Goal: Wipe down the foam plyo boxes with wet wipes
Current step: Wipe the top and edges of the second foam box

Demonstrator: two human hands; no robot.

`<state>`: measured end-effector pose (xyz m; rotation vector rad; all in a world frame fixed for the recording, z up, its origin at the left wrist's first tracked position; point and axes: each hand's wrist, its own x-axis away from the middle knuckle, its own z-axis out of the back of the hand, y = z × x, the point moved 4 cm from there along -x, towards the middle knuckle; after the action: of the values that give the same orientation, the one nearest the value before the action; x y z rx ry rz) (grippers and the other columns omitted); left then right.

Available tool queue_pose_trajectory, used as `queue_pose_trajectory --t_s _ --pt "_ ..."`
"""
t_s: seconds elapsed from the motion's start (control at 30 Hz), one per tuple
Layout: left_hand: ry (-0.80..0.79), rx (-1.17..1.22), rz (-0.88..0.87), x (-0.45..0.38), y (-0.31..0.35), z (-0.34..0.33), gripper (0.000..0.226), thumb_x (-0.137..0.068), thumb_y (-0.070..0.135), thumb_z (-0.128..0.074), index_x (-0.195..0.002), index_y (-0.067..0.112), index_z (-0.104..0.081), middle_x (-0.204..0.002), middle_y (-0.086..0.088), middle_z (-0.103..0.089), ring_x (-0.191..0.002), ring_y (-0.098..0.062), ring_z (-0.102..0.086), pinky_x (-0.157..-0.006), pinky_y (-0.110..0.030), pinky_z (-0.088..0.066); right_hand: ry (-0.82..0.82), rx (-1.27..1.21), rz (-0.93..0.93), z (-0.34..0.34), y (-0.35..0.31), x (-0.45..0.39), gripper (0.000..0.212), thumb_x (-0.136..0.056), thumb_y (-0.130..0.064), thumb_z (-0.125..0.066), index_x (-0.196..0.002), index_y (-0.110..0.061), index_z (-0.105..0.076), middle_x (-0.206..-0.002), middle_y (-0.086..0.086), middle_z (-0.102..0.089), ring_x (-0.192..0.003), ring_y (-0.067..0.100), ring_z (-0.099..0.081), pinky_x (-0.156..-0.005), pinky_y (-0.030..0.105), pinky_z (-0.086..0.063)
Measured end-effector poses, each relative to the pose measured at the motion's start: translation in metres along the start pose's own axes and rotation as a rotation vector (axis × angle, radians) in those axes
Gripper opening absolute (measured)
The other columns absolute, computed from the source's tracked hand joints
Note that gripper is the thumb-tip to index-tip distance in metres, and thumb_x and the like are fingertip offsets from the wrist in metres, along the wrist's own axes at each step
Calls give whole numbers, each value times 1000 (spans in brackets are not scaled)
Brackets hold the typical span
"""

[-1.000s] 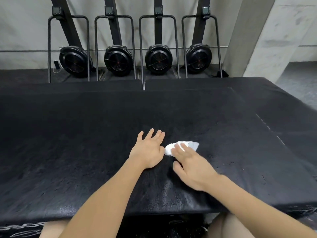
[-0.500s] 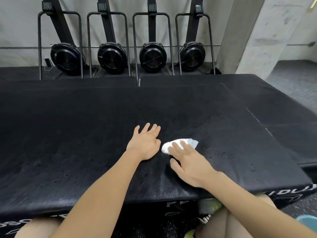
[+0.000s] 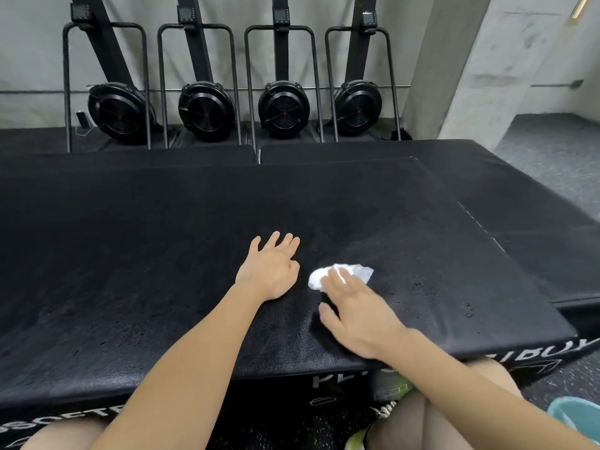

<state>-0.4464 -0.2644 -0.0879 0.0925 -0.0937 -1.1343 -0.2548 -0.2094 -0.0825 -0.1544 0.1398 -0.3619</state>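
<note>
A black foam plyo box (image 3: 162, 271) fills the middle of the frame, its top covered in a leather-like grained skin, mostly matt with a faint sheen and small scuffed specks toward the lower right. A crumpled white wet wipe (image 3: 324, 277), soft and cloth-like, lies on it at centre right. Across the top of the frame stand four black machines (image 3: 282, 105) with slightly glossy ribbed plastic housings and smooth dark metal tube frames. Behind them is a rough, matt grey concrete wall (image 3: 519, 60).
</note>
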Motion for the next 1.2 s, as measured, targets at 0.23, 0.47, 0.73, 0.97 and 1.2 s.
queue_pose_trajectory --t_s 0.23,0.47,0.73,0.97,1.2 --pt "-8 -9 -4 -1 0 0 60 -103 29 -20 -162 20 -12 -169 4 -11 -156 -20 -1 -125 -51 -3 -63 -35 78 17 24 58 52 -100 -45 -23 -146 -25 -37 -156 -5 -33 -145 14 -28 -115 30 -33" --pt "-16 -5 3 -1 -1 -1 60 -103 29 -20 -162 22 -11 -169 5 -10 -156 -19 1 -125 -49 -2 42 -57 -39 1 20 21 50 -97 -52 -25 -133 -23 -44 -142 -6 -38 -141 18 -29 -105 37 -43" --pt "-11 -3 -2 3 1 2 60 -103 29 -21 -162 20 -13 -169 3 -11 -156 -21 -1 -126 -49 -3 -10 -33 131 10 21 103 55 -104 -43 -26 -152 -20 -39 -161 -4 -30 -152 10 -17 -121 31 -21" --pt "1 -4 12 3 0 -1 60 -103 30 -22 -162 23 -14 -169 5 -12 -156 -18 -2 -126 -47 -2 56 -1 -50 -2 10 69 62 -101 -50 -18 -151 -19 -35 -161 0 -30 -152 14 -12 -123 31 -15" --pt "3 -6 12 4 -1 -1 60 -103 31 -22 -162 23 -15 -169 5 -12 -156 -18 -3 -126 -47 -3 -4 6 247 -1 3 125 55 -102 -39 -39 -152 -16 -39 -162 -2 -28 -152 13 -17 -123 31 -17"
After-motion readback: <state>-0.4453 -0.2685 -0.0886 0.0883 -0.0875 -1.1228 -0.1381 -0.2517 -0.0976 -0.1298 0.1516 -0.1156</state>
